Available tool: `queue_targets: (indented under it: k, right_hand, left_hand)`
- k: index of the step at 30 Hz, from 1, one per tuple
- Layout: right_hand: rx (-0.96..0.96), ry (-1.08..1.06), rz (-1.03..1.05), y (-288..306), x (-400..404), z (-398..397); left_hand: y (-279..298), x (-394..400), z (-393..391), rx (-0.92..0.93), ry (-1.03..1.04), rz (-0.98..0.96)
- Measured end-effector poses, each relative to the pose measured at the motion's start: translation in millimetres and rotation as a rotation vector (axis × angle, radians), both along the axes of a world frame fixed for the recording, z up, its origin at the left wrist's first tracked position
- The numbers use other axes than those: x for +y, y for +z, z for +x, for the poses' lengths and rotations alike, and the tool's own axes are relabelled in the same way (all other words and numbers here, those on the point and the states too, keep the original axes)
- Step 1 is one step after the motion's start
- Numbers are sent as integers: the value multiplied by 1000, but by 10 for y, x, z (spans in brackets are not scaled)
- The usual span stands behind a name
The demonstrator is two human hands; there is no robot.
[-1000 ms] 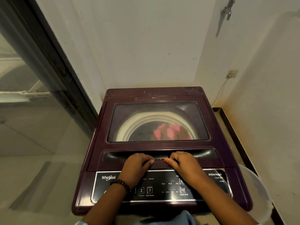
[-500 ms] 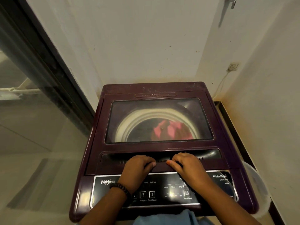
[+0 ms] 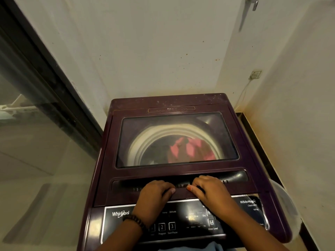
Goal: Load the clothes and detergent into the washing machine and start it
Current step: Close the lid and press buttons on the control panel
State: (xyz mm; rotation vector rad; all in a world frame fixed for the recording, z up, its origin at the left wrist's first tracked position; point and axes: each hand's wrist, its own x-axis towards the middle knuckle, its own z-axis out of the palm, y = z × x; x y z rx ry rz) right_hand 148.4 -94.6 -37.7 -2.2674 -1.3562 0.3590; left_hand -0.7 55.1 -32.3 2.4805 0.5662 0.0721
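Observation:
The maroon top-load washing machine (image 3: 168, 101) stands in the corner with its glass lid (image 3: 137, 127) down. Pink and dark clothes (image 3: 192, 148) show through the glass inside the drum. My left hand (image 3: 154, 196) and my right hand (image 3: 211, 192) sit side by side on the lid handle (image 3: 235, 176) at the lid's front edge, fingers curled into its dark recess, thumbs on the front lip. The black control panel (image 3: 181, 226) with numbered buttons lies just under my wrists. No detergent is in view.
A white plastic tub (image 3: 282, 201) sits on the floor to the machine's right. A glass door with a dark frame (image 3: 54, 84) runs along the left. A wall socket (image 3: 255, 74) with a cord and a tap (image 3: 251, 4) are on the right wall.
Both hands stay on the lid handle with the lid down. Only the view has shifted slightly, so the machine sits a little lower in the frame.

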Motion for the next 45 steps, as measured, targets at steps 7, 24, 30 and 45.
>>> queue_targets:
  k: [7, 24, 30, 45]
  right_hand:
    - [-63, 43, -34, 3, -4, -35]
    - [-332, 15, 86, -85, -80, -115]
    - [-167, 87, 351, 60, -243, -254]
    - [-486, 589, 130, -5, -268, -947]
  left_hand:
    - [-25, -28, -17, 10, 6, -34]
    - [113, 58, -842, -400, 484, 209]
    - [10, 68, -1223, -250, 787, 257]
    - [11, 4, -1206, -194, 919, 254]
